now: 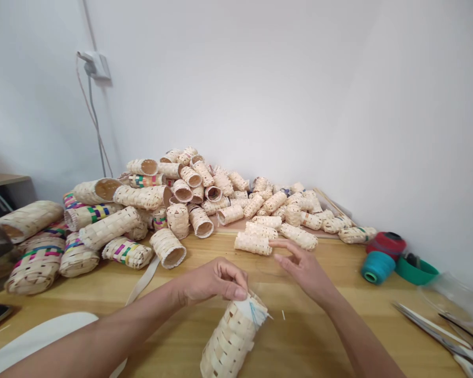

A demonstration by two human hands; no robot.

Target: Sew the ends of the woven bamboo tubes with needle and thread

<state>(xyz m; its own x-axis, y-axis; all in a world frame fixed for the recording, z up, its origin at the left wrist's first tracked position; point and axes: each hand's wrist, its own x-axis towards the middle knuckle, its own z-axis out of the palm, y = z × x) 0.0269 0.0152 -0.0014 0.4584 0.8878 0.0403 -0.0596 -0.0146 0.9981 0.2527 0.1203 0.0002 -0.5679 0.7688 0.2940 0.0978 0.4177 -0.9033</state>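
A woven bamboo tube [230, 336] is tilted on the wooden table [311, 336] in front of the body, and its lower end is cut off by the picture edge. Its upper end is covered by a white patch [252, 310], where blue thread [256, 315] is seen. The tube is grasped near this end by the left hand [211, 281]. The fingers are curled and the thumb is pressed down, probably so that the round form cannot roll and the patch stays in place. The right hand [305, 270] is not clenched: it is held open in the air near the tube, with spread fingers, and nothing is seen in it.

Farther away, many similar tubes [173, 194] are heaped toward the wall. Their flat, pale strips are interlaced, and some carry coloured bands. Two spools [377, 266] and a green bowl [415, 273] are kept at the right, beside long metal blades [437, 331], perhaps to be within reach.
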